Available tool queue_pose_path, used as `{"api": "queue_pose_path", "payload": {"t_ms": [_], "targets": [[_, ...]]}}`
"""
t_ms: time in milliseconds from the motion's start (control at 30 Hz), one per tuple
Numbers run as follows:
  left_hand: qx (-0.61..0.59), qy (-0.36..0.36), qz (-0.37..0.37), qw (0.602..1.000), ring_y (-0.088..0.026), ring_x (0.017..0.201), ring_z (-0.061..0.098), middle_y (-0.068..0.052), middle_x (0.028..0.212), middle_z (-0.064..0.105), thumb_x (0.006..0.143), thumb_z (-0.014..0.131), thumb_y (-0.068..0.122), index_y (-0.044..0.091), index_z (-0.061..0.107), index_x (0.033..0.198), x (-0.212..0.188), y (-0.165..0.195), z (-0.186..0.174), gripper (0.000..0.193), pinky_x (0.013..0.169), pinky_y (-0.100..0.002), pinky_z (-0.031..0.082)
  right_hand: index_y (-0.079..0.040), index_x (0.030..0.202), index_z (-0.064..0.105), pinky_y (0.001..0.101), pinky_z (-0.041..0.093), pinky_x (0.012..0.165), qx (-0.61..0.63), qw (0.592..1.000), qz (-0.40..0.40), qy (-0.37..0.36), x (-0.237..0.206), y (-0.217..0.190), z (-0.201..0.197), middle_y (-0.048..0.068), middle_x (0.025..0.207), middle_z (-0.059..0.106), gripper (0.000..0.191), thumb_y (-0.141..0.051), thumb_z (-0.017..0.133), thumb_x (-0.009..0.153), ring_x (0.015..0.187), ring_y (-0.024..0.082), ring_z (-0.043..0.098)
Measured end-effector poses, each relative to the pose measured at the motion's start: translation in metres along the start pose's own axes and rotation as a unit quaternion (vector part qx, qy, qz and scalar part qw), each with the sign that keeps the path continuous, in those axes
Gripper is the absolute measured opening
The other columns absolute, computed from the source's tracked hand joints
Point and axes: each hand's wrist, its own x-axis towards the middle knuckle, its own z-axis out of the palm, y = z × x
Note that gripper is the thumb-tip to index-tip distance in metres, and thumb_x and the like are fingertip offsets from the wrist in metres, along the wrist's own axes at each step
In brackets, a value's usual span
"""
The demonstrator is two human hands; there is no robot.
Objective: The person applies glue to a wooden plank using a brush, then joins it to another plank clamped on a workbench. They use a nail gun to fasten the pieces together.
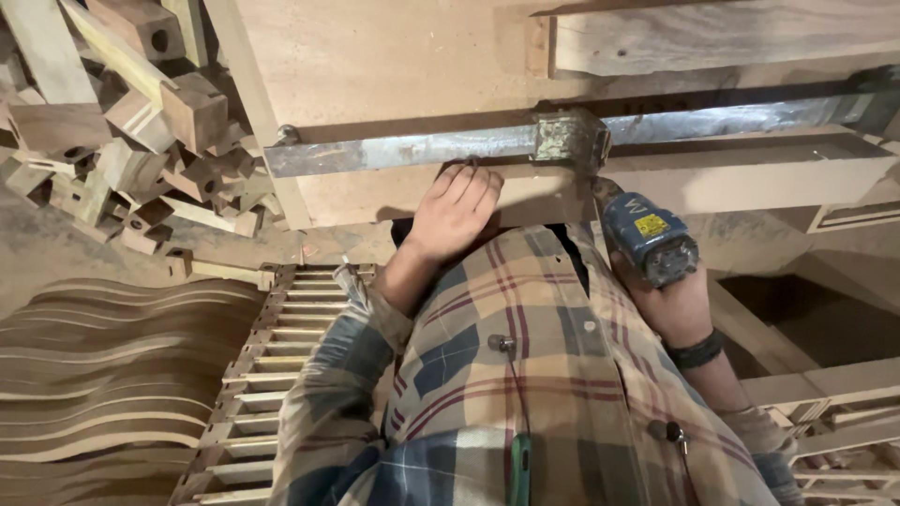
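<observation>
My left hand (455,211) lies flat, fingers together, on a wooden board (394,66), just below a long grey metal clamp bar (403,150) that runs across it. My right hand (677,305), with a black wristband, grips a blue power drill (649,239). The drill's front end points up at the rusty clamp block (570,139) on the bar, and its tip is hidden there. The sleeves and front of my plaid shirt (525,394) fill the lower middle of the view.
A heap of cut wooden blocks and offcuts (141,131) lies at the upper left. Stacked curved wooden slats (103,375) fill the lower left, beside a slatted wooden frame (267,375). More wooden rails and frames (825,394) stand at the right.
</observation>
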Motion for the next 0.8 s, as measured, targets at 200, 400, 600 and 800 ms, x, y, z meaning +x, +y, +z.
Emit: {"api": "queue_pose_path", "payload": {"t_ms": [200,400,600,800], "targets": [[-0.016,0.019,0.010,1.000,-0.026,0.107,0.062,-0.013,0.113,0.064,0.086,0.063,0.015,-0.002,0.065,0.116,-0.003,0.002,0.003,0.035,0.103,-0.038,0.049,0.000,0.114,0.072,0.0354,0.059,0.087,-0.023,0.999,0.006,-0.042,0.001,0.003,0.003,0.014,0.111,0.077,0.038,-0.023,0.081,0.086,0.102,0.021,0.075],[-0.005,0.024,0.018,1.000,-0.024,0.105,0.062,-0.010,0.110,0.064,0.085,0.064,0.014,-0.001,0.066,0.115,-0.008,0.002,0.009,0.033,0.102,-0.036,0.050,-0.004,0.127,0.069,0.0371,0.054,0.097,-0.067,0.992,-0.059,-0.093,0.010,-0.004,0.020,0.013,0.126,0.073,0.043,-0.025,0.076,0.091,0.118,0.026,0.070],[0.002,0.043,0.012,0.999,-0.023,0.105,0.062,-0.010,0.111,0.065,0.085,0.064,0.014,0.000,0.066,0.113,-0.013,0.000,0.014,0.032,0.102,-0.036,0.050,-0.004,0.129,0.067,0.0386,0.054,0.100,-0.099,0.985,-0.105,-0.095,0.011,-0.012,0.023,0.015,0.128,0.071,0.041,-0.024,0.072,0.094,0.121,0.029,0.068],[-0.005,0.057,0.003,0.998,-0.024,0.107,0.063,-0.009,0.111,0.065,0.086,0.064,0.014,0.001,0.066,0.112,-0.014,-0.002,0.016,0.029,0.103,-0.036,0.050,-0.003,0.115,0.072,0.0363,0.059,0.083,-0.109,0.988,-0.026,-0.104,0.010,-0.024,0.026,0.013,0.110,0.077,0.039,-0.029,0.078,0.086,0.103,0.027,0.076]]}}
